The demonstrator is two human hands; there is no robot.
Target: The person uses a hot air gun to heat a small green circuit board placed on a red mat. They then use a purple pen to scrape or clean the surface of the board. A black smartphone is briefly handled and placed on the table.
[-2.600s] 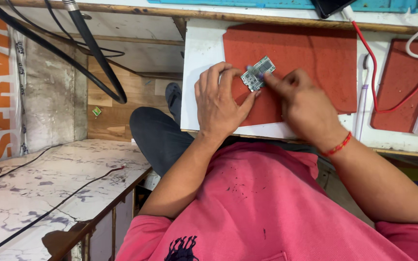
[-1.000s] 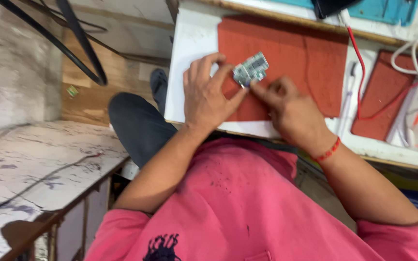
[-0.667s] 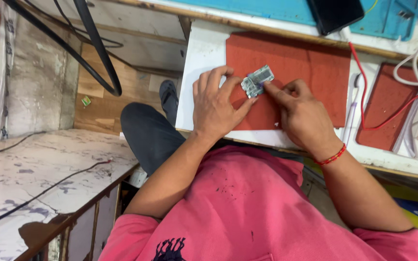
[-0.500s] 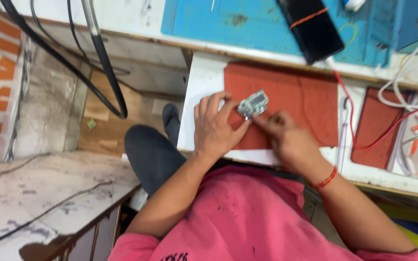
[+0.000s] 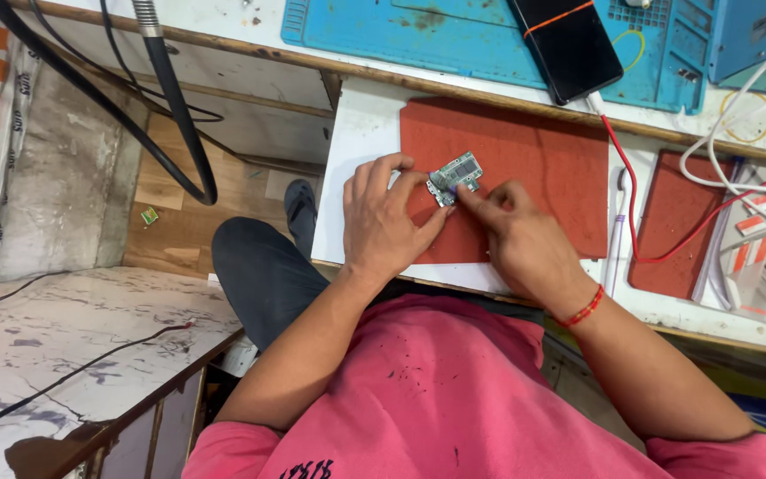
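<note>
A small green and silver circuit board [image 5: 455, 176] lies on a red mat [image 5: 525, 160] on a white worktop. My left hand [image 5: 386, 222] rests on the mat's left edge, its fingertips pinching the board's near left corner. Across from it, my right hand [image 5: 518, 238], with a red thread bracelet at the wrist, presses a fingertip against the board's right side. Whether the right fingers hold a small tool is too small to tell.
A black phone [image 5: 567, 44] with an orange band lies on a blue mat [image 5: 454, 35] at the back. A second red mat [image 5: 680, 222], red and white cables [image 5: 720, 151], and a white pen-like tool [image 5: 615, 231] sit to the right. Black hoses [image 5: 166, 98] hang at left, above a marble ledge [image 5: 55, 328].
The view has tilted up, bringing the blue mat and phone into sight. Both hands stay on the circuit board, which has turned slightly under the fingers.
</note>
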